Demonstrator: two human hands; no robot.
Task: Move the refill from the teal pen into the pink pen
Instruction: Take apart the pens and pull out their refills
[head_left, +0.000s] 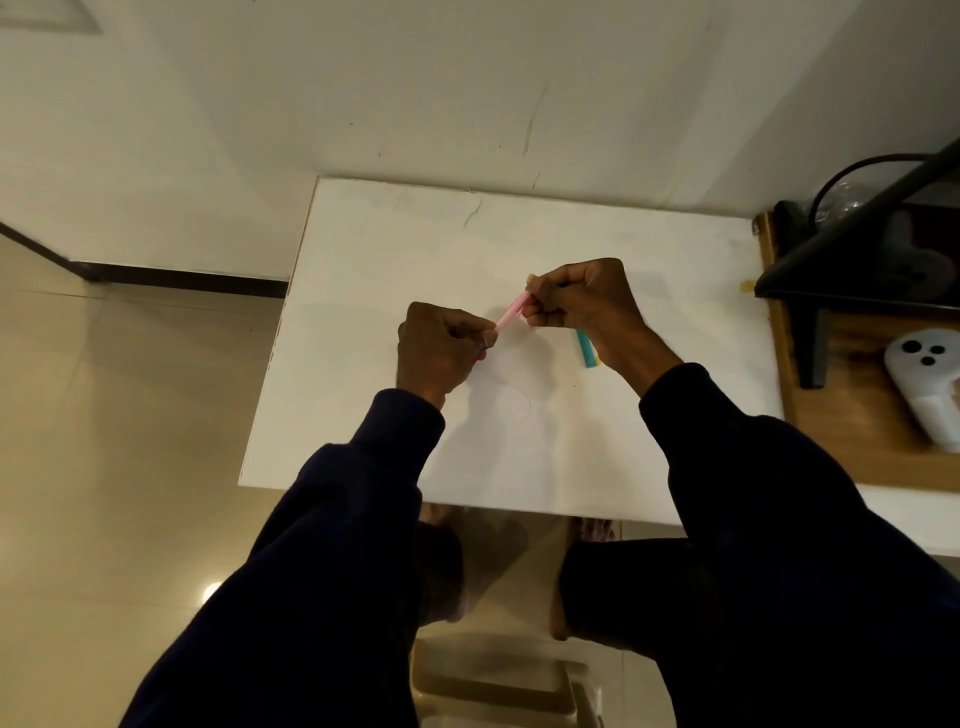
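Both hands grip the pink pen (511, 313): left hand (441, 348) near end, right hand (582, 301) far end. Light, slick plastic, so I'd pinch firmly. Teal pen (587, 349) lies on the table (389, 234).

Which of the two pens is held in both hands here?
The pink pen, gripped between the left hand and right hand. The teal pen lies on the white table, partly behind the right wrist.

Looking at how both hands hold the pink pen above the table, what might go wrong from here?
Both the left hand and right hand grip the pink pen in midair, so a freed small part could drop onto the white table or the floor. The teal pen lies partly under the right wrist, which might knock it.
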